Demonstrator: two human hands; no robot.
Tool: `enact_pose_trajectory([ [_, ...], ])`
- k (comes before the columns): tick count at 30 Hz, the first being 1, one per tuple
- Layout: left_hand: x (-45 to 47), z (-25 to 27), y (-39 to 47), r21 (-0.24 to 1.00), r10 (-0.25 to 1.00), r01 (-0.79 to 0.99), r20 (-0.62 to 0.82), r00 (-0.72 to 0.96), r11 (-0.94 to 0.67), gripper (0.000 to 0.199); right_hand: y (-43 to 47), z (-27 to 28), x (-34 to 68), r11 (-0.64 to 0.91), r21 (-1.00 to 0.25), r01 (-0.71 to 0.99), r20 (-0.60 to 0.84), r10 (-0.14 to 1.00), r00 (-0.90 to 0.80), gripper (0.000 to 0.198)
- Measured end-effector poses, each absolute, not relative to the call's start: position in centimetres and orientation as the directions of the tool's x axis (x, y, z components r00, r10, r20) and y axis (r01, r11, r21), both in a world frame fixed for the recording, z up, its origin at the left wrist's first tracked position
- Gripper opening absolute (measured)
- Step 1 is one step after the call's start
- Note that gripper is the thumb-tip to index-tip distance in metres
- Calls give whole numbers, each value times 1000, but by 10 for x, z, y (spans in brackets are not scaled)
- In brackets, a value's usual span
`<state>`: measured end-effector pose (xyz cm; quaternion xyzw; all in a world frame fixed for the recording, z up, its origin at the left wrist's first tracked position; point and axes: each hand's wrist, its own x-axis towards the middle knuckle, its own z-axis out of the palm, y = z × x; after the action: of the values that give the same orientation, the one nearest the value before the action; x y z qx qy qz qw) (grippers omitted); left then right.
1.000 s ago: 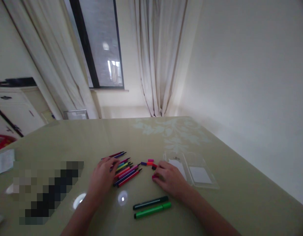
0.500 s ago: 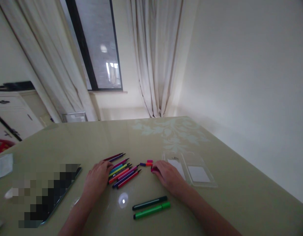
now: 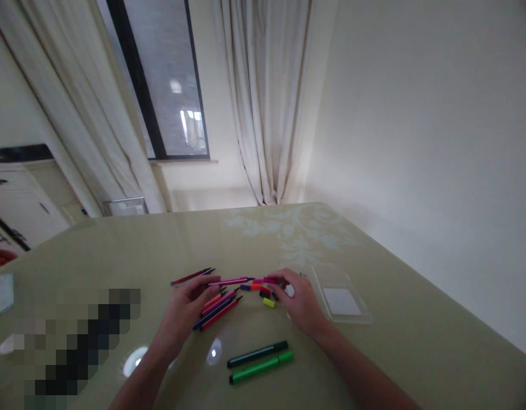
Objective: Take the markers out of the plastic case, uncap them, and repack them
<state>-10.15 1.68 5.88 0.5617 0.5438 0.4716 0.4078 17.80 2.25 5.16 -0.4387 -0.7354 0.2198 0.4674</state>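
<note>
My left hand (image 3: 184, 304) pinches an uncapped pink felt-tip pen (image 3: 233, 281), its tip pointing right. Between the fingertips of my right hand (image 3: 304, 302) is a magenta pen cap (image 3: 269, 280), a short way from that tip. Several loose caps lie between the hands, among them an orange cap (image 3: 255, 287) and a yellow cap (image 3: 268, 303). Below my left fingers rest several uncapped pens, including a red pen (image 3: 222, 314); my hand covers part of the pile. Farther back are a couple of dark uncapped pens (image 3: 190, 277).
Two capped markers, a dark green marker (image 3: 257, 355) and a bright green marker (image 3: 261, 368), lie in front. A clear plastic case (image 3: 363, 316) sits open beyond my right hand. Pixelated dark shapes (image 3: 87, 341) are at left. A wall borders the table's right side.
My left hand has lifted the pink pen from the pile and moved right. My right hand has the magenta cap raised near it. Yellow and dark caps now show beside the right fingers.
</note>
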Motion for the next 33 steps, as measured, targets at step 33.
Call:
enact_pose_trajectory([
  [33, -81, 68, -4, 681, 906, 653, 38, 421, -332, 22, 15, 60, 185, 476, -755, 451, 238, 840, -488, 16],
])
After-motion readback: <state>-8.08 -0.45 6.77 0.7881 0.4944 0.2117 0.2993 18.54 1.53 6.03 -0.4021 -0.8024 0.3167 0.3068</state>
